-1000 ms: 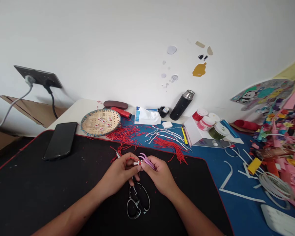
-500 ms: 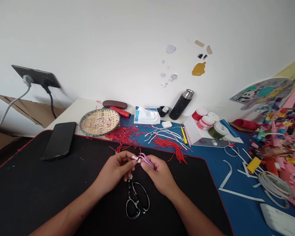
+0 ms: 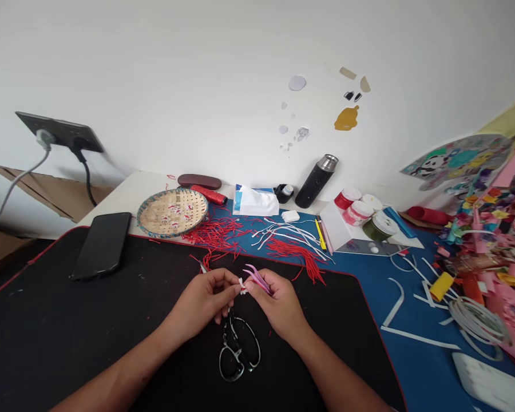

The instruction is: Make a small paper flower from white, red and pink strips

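Over the black mat, my left hand (image 3: 212,294) pinches a small white piece of knotted cord (image 3: 242,285) with a bit of red in it. My right hand (image 3: 275,297) meets it from the other side, thumb and finger at the cord piece. Pink tweezers (image 3: 260,279) are tucked in that same hand, their tips pointing up and left, apart from the cord. Below and partly behind my left fingers lie black-handled scissors (image 3: 236,349); most of their blades are hidden.
Behind the mat are cut red cords (image 3: 217,232), white cords (image 3: 289,236) and a woven basket (image 3: 154,213) holding small red-and-white pieces. A phone (image 3: 103,245) lies left. A black flask (image 3: 316,182) and spools (image 3: 358,213) stand back right; white strips (image 3: 420,337) lie right.
The tweezers' tips have come away from the white cord piece and now point up. My right thumb and finger have closed in on the piece, which has turned upright.
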Motion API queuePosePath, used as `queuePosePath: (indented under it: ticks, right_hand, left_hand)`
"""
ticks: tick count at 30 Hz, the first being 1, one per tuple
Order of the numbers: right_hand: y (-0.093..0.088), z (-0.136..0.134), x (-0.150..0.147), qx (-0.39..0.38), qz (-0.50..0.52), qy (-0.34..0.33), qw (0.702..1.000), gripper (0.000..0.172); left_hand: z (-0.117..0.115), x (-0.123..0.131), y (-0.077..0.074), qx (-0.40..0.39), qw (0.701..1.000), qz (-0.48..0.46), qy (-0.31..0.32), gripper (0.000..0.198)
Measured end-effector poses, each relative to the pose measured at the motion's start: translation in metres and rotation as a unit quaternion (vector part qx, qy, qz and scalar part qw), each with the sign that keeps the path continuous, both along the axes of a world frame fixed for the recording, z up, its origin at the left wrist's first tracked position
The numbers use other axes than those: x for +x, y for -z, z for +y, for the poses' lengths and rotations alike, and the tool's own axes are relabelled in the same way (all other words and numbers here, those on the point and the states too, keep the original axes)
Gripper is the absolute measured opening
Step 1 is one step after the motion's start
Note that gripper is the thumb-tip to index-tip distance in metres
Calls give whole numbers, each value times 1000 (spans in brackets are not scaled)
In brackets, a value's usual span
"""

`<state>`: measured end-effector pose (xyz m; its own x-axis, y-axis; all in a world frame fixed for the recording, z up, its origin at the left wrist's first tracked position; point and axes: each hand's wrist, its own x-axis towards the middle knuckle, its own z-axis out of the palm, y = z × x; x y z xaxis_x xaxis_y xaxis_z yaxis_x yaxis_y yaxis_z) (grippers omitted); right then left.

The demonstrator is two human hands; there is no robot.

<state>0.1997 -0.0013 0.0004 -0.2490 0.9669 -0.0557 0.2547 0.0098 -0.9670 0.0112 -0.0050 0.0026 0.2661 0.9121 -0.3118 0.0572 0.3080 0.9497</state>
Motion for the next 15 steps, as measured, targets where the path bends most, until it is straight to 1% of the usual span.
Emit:
queuePosePath:
  ticks: [8,15]
  right_hand:
    - [-2,3,3,9,10,20,1000,37]
    - [7,3,5,-40,52,15,998,45]
  left_hand:
    - [1,-3,1,1,1000,-5,13,38]
    - [2,-6,-8,10,999,18,25,36]
